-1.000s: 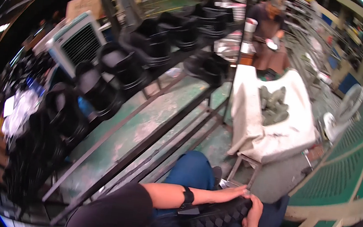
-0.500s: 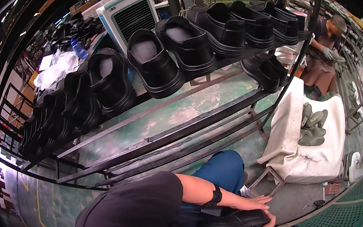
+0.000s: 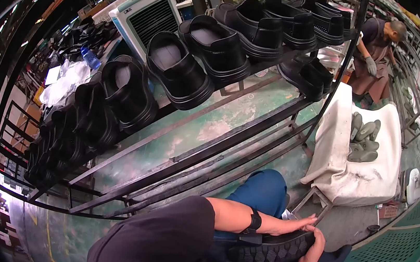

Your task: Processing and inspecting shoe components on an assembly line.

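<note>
A black shoe (image 3: 269, 252) lies tilted across my lap, its ridged sole facing up toward me. My left hand (image 3: 305, 224) is closed at the shoe's far right end, the fingers bent over the edge. My right hand (image 3: 314, 247) wraps round that same end from the right side, its fingers meeting those of the left. The hands hide the tip of the shoe, and most of its upper is turned away.
A metal rack (image 3: 207, 154) stands ahead, with a row of black shoes (image 3: 179, 72) on its upper bar. To the right is a cloth-covered stand (image 3: 366, 181) bearing several olive shoe lasts (image 3: 364, 137). Behind it a co-worker (image 3: 379, 52) wears gloves. A green perforated panel (image 3: 380, 256) lies at right.
The shoe has rolled so its sole now shows. My left fingers, stretched out before, have curled in at its end. The co-worker's gloved hand has lowered, and the pale shoe-like item there is no longer seen.
</note>
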`<state>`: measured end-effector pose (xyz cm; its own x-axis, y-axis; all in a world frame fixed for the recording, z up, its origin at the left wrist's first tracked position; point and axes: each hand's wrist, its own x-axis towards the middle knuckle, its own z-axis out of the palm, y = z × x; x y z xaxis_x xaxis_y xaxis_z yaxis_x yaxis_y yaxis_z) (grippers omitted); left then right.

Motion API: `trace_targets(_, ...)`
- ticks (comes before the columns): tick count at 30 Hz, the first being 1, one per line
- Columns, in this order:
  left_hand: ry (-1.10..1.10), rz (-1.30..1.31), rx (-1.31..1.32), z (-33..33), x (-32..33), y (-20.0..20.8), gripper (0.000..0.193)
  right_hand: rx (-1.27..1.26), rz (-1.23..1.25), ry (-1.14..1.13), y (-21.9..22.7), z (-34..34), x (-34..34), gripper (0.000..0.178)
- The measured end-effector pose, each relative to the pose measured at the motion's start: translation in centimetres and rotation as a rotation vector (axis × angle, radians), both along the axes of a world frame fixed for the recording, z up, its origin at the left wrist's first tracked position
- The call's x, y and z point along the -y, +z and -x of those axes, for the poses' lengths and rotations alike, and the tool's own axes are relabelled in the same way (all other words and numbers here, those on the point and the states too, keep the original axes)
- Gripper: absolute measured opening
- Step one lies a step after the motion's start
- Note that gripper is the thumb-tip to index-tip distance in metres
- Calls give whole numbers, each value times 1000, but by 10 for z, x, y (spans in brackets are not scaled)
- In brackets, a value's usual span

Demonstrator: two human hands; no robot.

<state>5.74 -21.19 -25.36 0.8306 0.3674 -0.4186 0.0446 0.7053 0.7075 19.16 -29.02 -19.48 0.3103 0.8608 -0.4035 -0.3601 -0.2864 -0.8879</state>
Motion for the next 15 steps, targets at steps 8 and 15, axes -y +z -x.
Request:
trace_targets(8, 231, 302, -52, 1, 0, 9, 53, 105, -52, 34, 13, 26, -5, 30)
trace_targets(15, 194, 265, 41, -7, 9, -7, 31, 198, -49, -43, 16, 43, 6, 32)
